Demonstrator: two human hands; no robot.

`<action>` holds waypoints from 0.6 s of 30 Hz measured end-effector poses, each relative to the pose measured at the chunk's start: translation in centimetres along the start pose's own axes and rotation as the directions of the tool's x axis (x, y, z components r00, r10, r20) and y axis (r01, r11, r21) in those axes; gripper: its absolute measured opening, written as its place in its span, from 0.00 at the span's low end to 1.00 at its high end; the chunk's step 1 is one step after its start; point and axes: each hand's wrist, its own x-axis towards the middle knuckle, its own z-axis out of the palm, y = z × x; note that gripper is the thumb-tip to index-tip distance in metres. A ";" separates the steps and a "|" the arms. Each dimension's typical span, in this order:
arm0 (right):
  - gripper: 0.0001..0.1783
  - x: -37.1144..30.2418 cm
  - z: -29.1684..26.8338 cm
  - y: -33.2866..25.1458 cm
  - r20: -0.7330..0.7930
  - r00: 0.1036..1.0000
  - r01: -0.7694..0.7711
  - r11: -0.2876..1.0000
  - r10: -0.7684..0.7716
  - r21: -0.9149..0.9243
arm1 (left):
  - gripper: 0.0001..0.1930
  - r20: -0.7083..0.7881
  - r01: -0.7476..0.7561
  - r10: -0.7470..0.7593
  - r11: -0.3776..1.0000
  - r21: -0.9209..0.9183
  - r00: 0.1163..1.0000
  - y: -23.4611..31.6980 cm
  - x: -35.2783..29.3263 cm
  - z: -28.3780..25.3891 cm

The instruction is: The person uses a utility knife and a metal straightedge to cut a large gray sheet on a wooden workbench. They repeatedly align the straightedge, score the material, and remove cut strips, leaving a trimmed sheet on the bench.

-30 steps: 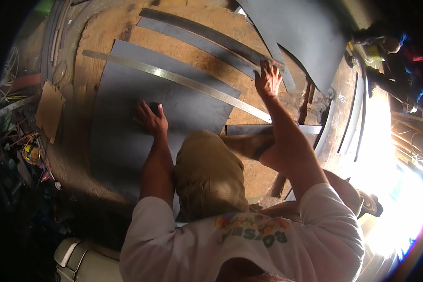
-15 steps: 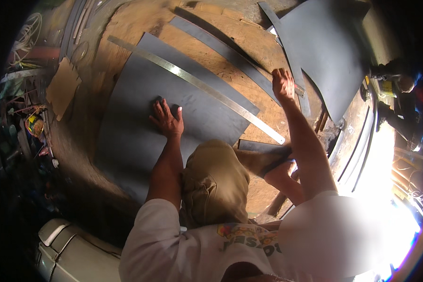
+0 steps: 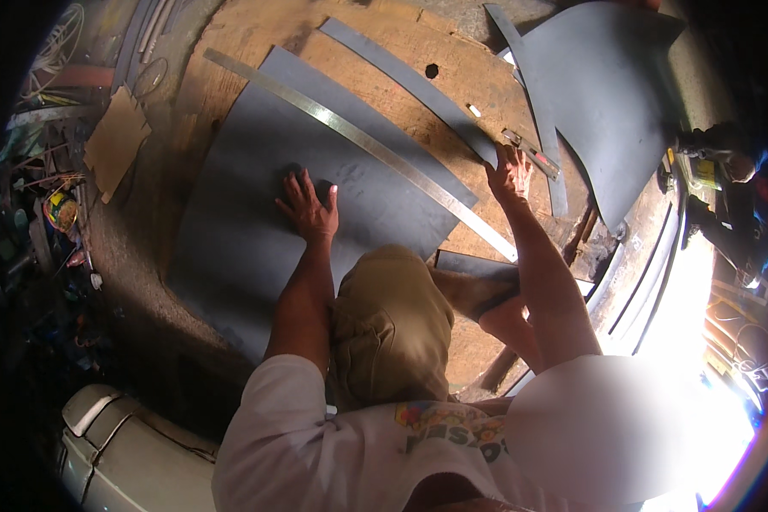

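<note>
My left hand (image 3: 310, 207) lies flat with fingers spread on a large dark grey sheet (image 3: 256, 247), pressing on its middle. A long metal ruler (image 3: 358, 136) rests slantwise across that sheet, beyond my fingers. To the right, my right hand (image 3: 510, 177) is closed at the near end of a narrow dark grey strip (image 3: 401, 75); its thumb and fingertips are partly hidden. Just past its fingers lies a utility knife (image 3: 533, 155) with a red part, apart from the palm. A small white piece (image 3: 474, 110) sits on the wooden board beside the strip.
The worn wooden board (image 3: 452, 43) has a dark round hole. Another grey strip (image 3: 525, 85) and a large curved grey sheet (image 3: 602, 94) lie at the far right. A torn brown cardboard piece (image 3: 117, 145) and clutter stand left. My knee (image 3: 392, 324) rises near the sheet.
My right hand has lowered slightly and its fingers have shifted onto the strip's end. A dark band beyond the strip is gone, exposing the hole and white piece. My left hand stays on the sheet.
</note>
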 end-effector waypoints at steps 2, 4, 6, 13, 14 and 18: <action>0.33 0.0 -0.5 -0.2 0.031 0.999 0.013 1.000 -0.013 -0.003 | 0.41 -0.003 0.001 -0.001 1.000 -0.001 1.000 -0.1 0.0 0.2; 0.33 0.0 -0.7 -0.2 0.040 0.999 0.002 1.000 -0.002 -0.011 | 0.42 -0.004 -0.003 0.003 1.000 -0.005 1.000 -0.1 0.1 0.2; 0.33 -0.1 -0.6 0.3 0.038 0.999 -0.001 1.000 0.001 -0.009 | 0.42 -0.001 -0.012 0.012 1.000 -0.013 1.000 0.1 0.1 0.2; 0.33 -0.2 -0.2 1.3 0.045 0.999 -0.001 0.999 -0.001 0.034 | 0.42 0.004 -0.009 0.009 1.000 -0.010 1.000 -0.1 0.1 0.4; 0.33 -0.1 -0.2 1.3 0.057 0.998 -0.001 0.999 -0.001 0.038 | 0.42 -0.002 -0.009 0.009 1.000 -0.008 1.000 -0.1 0.1 0.4; 0.32 0.5 0.1 1.9 0.107 0.994 -0.018 0.999 0.013 0.041 | 0.42 0.012 -0.006 0.005 1.000 0.010 1.000 -0.1 0.1 0.5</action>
